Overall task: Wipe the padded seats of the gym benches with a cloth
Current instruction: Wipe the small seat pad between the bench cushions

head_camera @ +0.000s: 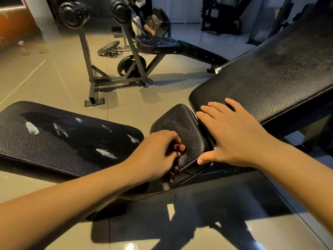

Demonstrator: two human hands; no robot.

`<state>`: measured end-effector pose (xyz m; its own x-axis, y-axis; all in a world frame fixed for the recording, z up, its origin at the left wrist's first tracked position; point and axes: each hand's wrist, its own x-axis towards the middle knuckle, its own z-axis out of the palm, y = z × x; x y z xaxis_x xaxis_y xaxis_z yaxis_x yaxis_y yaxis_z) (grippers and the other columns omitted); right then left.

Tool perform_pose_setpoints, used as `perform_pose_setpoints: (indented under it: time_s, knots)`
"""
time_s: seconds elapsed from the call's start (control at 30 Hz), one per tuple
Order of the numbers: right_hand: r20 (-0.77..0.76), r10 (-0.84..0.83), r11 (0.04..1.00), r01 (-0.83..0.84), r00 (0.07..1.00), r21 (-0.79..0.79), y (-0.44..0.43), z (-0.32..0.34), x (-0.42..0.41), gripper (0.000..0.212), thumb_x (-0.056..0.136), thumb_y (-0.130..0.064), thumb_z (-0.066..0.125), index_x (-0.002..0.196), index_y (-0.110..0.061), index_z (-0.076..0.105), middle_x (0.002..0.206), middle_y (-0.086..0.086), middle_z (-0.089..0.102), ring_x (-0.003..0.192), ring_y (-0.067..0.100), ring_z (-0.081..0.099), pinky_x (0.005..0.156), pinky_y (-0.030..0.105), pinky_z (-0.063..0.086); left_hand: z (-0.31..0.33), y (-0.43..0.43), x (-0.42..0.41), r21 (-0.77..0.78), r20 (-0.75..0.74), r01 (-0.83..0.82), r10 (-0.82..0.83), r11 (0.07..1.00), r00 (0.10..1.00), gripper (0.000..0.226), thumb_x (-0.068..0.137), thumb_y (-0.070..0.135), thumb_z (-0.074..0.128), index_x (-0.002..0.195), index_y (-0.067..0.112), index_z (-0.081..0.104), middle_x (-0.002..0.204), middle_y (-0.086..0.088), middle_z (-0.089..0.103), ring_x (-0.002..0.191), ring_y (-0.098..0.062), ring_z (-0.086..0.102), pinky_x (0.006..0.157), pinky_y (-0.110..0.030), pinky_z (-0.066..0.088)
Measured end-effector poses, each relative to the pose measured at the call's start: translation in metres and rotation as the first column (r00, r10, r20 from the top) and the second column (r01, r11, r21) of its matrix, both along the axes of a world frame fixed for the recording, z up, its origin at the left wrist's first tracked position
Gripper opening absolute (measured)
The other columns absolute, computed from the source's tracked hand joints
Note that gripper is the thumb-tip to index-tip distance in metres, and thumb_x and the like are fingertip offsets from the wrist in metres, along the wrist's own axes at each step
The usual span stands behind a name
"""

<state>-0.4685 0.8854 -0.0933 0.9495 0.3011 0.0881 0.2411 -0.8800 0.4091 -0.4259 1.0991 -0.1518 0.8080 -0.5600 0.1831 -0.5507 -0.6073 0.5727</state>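
Pinching looms if the small black leather seat pad gripped by the left hand drops beside the splayed right hand.

Small seat pad at centre, tilted. Inclined backrest pad just right of it, rising toward far right. Flat bench pad just left of seat pad. Left hand at seat pad's near-left edge. Right hand spans seat pad and backrest pad, with fingers on backrest's lower end and thumb at seat pad's near corner. Behind, across tiled floor — second bench in rack frame, weight plate leaning at frame's base. Another plate on floor, farther back-left.
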Motion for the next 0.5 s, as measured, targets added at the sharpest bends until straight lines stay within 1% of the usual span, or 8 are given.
perform_pose_setpoints:
  time_s: [0.1,0.13,0.17,0.23,0.3,0.37,0.43,0.5]
  knots:
    - [-0.016,-0.017,1.000,0.017,1.000,0.000,0.002,0.002,-0.002,0.121,0.058,-0.095,0.040,0.143,-0.009,0.052,0.146,0.012,0.055,0.141,0.032,0.046,0.118,0.057,0.031,-0.009,0.005,0.038,0.032,0.029,-0.257,0.257,0.966,0.966,0.016,0.092,0.017,0.070,0.107,0.022,0.069,0.106,0.006,0.071,0.106,-0.016,0.063,0.091,-0.031,0.047]
    - [-0.024,-0.026,1.000,0.026,0.999,-0.002,0.003,0.003,-0.003,0.122,0.058,-0.096,0.039,0.145,-0.010,0.050,0.149,0.011,0.053,0.143,0.031,0.043,0.120,0.056,0.029,-0.011,0.006,0.044,0.009,0.017,-0.309,0.309,0.951,0.951,0.014,0.092,0.016,0.070,0.104,0.023,0.068,0.102,0.008,0.072,0.103,-0.013,0.065,0.089,-0.029,0.046]
    - [-0.029,-0.034,0.999,0.034,0.999,-0.003,0.004,0.004,-0.003,0.123,0.058,-0.096,0.038,0.146,-0.011,0.048,0.151,0.011,0.050,0.145,0.031,0.041,0.121,0.055,0.027,-0.011,0.004,0.044,-0.023,0.007,-0.322,0.322,0.946,0.947,0.015,0.091,0.013,0.069,0.100,0.025,0.068,0.095,0.013,0.071,0.097,-0.003,0.065,0.087,-0.023,0.046]
    - [-0.039,-0.043,0.999,0.043,0.998,-0.009,0.004,0.005,-0.003,0.123,0.058,-0.095,0.038,0.148,-0.011,0.046,0.153,0.010,0.047,0.147,0.030,0.037,0.122,0.054,0.024,-0.003,-0.007,0.027,-0.096,-0.043,-0.220,0.217,0.971,0.975,0.019,0.090,0.007,0.068,0.096,0.025,0.069,0.084,0.021,0.070,0.085,0.011,0.063,0.084,-0.012,0.047]
    - [-0.040,-0.041,0.999,0.040,0.998,-0.017,0.004,0.006,-0.004,0.124,0.059,-0.095,0.038,0.150,-0.011,0.044,0.154,0.010,0.046,0.148,0.030,0.035,0.123,0.054,0.023,0.004,-0.014,0.002,-0.165,-0.012,-0.023,0.022,0.986,1.000,0.020,0.088,0.011,0.069,0.101,0.026,0.071,0.090,0.019,0.072,0.091,0.006,0.065,0.088,-0.017,0.050]
    - [-0.041,-0.042,0.999,0.042,0.998,-0.007,0.004,0.006,-0.003,0.123,0.059,-0.095,0.039,0.150,-0.011,0.044,0.154,0.010,0.046,0.148,0.030,0.035,0.123,0.054,0.023,0.001,-0.014,-0.001,-0.118,0.142,0.071,-0.054,0.990,0.988,0.021,0.089,0.018,0.070,0.108,0.026,0.070,0.101,0.014,0.069,0.099,-0.003,0.062,0.089,-0.023,0.047]
    - [-0.045,-0.035,0.999,0.035,0.998,-0.001,0.004,0.005,-0.002,0.123,0.059,-0.094,0.040,0.149,-0.011,0.045,0.153,0.010,0.047,0.147,0.030,0.036,0.122,0.055,0.023,-0.011,-0.009,0.028,-0.093,0.166,-0.052,0.067,0.994,0.984,0.019,0.091,0.018,0.069,0.109,0.023,0.069,0.104,0.007,0.068,0.103,-0.014,0.061,0.090,-0.031,0.046]
    - [-0.039,-0.027,1.000,0.027,0.999,0.003,0.004,0.004,-0.002,0.122,0.058,-0.094,0.039,0.147,-0.011,0.047,0.152,0.011,0.049,0.146,0.031,0.039,0.121,0.056,0.025,-0.015,-0.003,0.055,-0.071,0.036,-0.253,0.255,0.965,0.966,0.009,0.094,0.018,0.067,0.100,0.024,0.069,0.096,0.007,0.067,0.103,-0.021,0.063,0.086,-0.033,0.046]
